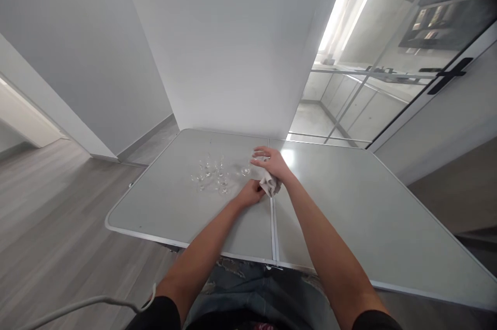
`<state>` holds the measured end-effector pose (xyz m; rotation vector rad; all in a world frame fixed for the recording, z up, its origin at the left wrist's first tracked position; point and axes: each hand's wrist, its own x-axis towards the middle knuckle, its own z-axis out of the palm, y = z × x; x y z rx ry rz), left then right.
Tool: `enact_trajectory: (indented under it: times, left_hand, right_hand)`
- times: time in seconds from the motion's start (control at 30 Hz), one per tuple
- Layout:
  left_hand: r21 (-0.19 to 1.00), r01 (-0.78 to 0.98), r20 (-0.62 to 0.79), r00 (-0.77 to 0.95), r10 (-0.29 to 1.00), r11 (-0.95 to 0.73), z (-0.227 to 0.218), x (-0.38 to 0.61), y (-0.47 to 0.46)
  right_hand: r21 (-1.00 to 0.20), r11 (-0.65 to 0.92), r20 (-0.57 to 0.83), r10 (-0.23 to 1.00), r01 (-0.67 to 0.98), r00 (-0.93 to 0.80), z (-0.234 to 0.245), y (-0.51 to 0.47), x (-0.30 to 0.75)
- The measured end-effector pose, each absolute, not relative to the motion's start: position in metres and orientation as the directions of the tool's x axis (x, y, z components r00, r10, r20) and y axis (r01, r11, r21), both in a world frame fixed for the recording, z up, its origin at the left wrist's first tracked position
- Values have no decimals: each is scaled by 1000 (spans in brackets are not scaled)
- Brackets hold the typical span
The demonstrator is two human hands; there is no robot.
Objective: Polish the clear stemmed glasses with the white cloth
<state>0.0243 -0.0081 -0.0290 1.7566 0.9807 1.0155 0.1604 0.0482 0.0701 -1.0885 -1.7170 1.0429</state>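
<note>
One crumpled cloth [267, 185] sits between your left hand [250, 194], fingers pinching it, and half-curled right hand [275, 164], hold unclear; stemmed glasses [224, 186] stand left of the fingers. You're likely wiping; next, grip gently.

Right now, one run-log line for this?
left hand: touching crumpled cloth | right hand: over cloth, grip unclear | one glass: beside right hand | other clear glasses: grouped on table, farther left

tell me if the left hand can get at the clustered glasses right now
Probably yes: the left hand is close by with nothing visible between it and the glasses, though it seems occupied at the cloth.
</note>
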Motion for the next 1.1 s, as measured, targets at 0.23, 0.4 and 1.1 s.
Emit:
enact_trajectory:
  times: [0.23, 0.4, 1.1]
  left_hand:
    - [974, -226, 116, 414, 903, -21, -12, 36, -13]
    - [835, -508, 79, 490, 868, 210, 0, 37, -19]
    - [860, -508, 96, 265, 959, 55, -12, 28, -7]
  right_hand:
    - [-981, 194, 196, 975, -27, -104, 65, 17, 226]
    - [-979, 170, 192, 951, -109, -243, 43, -4, 220]
    - [-845, -152, -115, 988, -513, -104, 15, 12, 263]
